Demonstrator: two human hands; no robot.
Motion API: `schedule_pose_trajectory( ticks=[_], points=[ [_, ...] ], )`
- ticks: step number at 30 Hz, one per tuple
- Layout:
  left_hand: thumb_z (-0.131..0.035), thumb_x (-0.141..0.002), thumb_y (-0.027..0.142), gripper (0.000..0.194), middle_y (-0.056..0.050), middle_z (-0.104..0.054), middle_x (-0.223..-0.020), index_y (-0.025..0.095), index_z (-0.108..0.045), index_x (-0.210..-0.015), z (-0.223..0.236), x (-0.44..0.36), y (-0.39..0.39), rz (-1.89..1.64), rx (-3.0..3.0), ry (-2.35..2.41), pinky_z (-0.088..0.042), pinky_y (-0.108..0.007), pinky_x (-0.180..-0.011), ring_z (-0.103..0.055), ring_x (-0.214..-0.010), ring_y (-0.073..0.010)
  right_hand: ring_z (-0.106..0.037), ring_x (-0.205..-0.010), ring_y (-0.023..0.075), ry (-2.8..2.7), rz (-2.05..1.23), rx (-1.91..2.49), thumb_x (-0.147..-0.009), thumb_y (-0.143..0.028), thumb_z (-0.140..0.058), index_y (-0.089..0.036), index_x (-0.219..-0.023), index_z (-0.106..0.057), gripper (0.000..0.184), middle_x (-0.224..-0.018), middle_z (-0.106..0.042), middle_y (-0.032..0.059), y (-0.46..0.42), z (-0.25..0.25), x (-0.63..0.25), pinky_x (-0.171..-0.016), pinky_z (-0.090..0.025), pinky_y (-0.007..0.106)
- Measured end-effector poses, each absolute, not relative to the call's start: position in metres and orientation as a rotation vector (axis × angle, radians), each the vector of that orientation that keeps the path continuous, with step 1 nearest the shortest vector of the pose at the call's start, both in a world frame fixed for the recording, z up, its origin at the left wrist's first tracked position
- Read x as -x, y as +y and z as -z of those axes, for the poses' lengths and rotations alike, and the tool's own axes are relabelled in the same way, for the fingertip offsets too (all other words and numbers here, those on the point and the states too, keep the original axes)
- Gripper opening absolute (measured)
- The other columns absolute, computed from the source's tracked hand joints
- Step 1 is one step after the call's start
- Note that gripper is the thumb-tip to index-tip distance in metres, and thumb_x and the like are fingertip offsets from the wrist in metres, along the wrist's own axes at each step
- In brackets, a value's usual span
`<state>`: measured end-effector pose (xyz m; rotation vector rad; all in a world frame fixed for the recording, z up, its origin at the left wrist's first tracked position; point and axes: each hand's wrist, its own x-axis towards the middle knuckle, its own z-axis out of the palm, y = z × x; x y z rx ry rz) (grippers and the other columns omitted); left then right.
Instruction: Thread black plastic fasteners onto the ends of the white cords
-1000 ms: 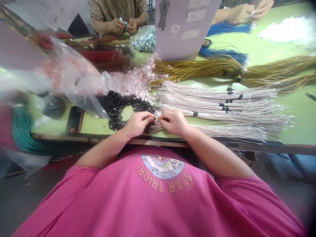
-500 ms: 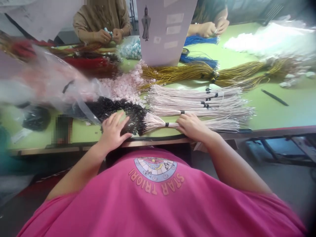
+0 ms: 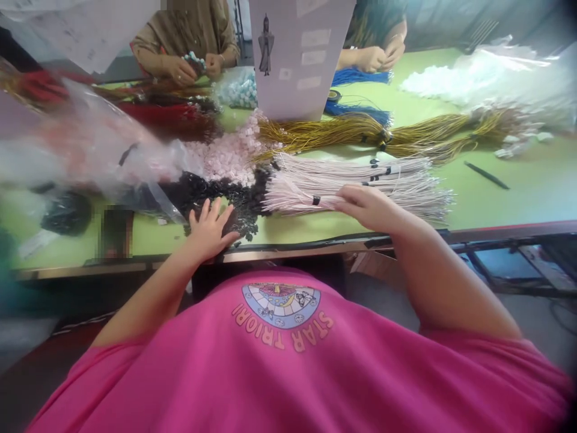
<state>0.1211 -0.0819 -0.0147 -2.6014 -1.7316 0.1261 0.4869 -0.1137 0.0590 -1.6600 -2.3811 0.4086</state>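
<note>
My right hand (image 3: 367, 206) is closed on a bundle of pale pinkish-white wires (image 3: 288, 201) tied with black tape; it lies against the other white wire bundles (image 3: 410, 174) stacked beyond it. Fingers spread, my left hand (image 3: 211, 228) rests at the near edge of a heap of small black parts (image 3: 234, 201), palm down with nothing visible in it. The left ends of the held bundle reach up beside the black heap.
Pale pink small parts (image 3: 229, 156) lie behind the black ones. Yellow wire bundles (image 3: 329, 133) stretch across, below a white upright panel (image 3: 297, 60). Plastic bags (image 3: 112, 150) crowd the left. Black tweezers (image 3: 487, 174) lie at right. Two co-workers' hands (image 3: 184, 69) handle small parts opposite.
My right hand has moved the nearest wire bundle away from the table's front edge, up against the others. My left hand stays spread at the black heap, barely shifted.
</note>
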Motion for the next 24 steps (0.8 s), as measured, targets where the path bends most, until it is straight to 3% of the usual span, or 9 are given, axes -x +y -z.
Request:
schedule_pose_trajectory(
  ticks=[7,13,16,20,22,24],
  points=[
    [-0.035,-0.086,0.038,0.056,-0.013,-0.014,-0.149,0.022,-0.028,-0.139,0.013,-0.124,-0.083,-0.050,2.619,-1.672,-0.013,-0.065,-0.098,-0.010,-0.136,-0.0336,-0.046,-0.065,0.0131,-2.423,-0.930,1.501,-0.082,-0.045,-0.042,-0.017,-0.070,-0.051,0.031,-0.068,-0.053,0.0011,-0.109,-0.062,-0.459,-0.061,-0.032,0.026],
    [-0.034,-0.087,0.039,0.048,-0.012,-0.027,-0.145,0.023,-0.041,-0.133,0.020,-0.121,-0.079,0.147,2.638,-1.632,-0.012,-0.065,-0.098,-0.017,-0.134,-0.0346,-0.041,-0.060,0.0119,-2.132,-0.597,1.620,-0.081,-0.039,-0.042,-0.017,-0.069,-0.053,0.027,-0.061,-0.047,-0.0003,-0.115,-0.068,-0.469,-0.057,-0.030,0.025],
    [-0.033,-0.088,0.038,0.047,-0.011,-0.034,-0.142,0.023,-0.041,-0.132,0.017,-0.118,-0.083,0.335,2.628,-1.566,-0.013,-0.060,-0.102,-0.023,-0.133,-0.0310,-0.041,-0.059,0.0123,-1.989,-0.464,1.688,-0.079,-0.037,-0.045,-0.017,-0.070,-0.055,0.025,-0.061,-0.047,0.0002,-0.108,-0.065,-0.472,-0.055,-0.030,0.026],
    [-0.047,-0.078,0.056,0.053,0.000,-0.038,-0.141,0.035,-0.047,-0.126,0.006,-0.131,-0.096,0.305,3.025,-0.868,-0.007,-0.048,-0.109,-0.020,-0.135,-0.0272,-0.041,-0.057,0.0120,-1.894,-0.501,1.687,-0.078,-0.037,-0.046,-0.016,-0.069,-0.055,0.025,-0.058,-0.045,-0.0004,-0.101,-0.057,-0.469,-0.054,-0.031,0.025],
    [-0.046,-0.079,0.055,0.052,0.003,-0.037,-0.141,0.038,-0.043,-0.128,0.001,-0.149,-0.102,0.128,3.234,-0.411,-0.002,-0.048,-0.110,-0.022,-0.135,-0.0250,-0.040,-0.056,0.0115,-1.858,-0.572,1.684,-0.079,-0.037,-0.047,-0.016,-0.071,-0.056,0.024,-0.057,-0.045,-0.0009,-0.102,-0.056,-0.467,-0.053,-0.030,0.025],
    [-0.044,-0.083,0.049,0.052,-0.001,-0.034,-0.143,0.032,-0.039,-0.132,0.000,-0.168,-0.103,0.054,3.303,-0.277,-0.002,-0.046,-0.110,-0.021,-0.135,-0.0237,-0.039,-0.054,0.0105,-1.812,-0.630,1.698,-0.079,-0.037,-0.049,-0.016,-0.073,-0.057,0.023,-0.056,-0.045,-0.0014,-0.105,-0.060,-0.466,-0.052,-0.030,0.025]
  ],
)
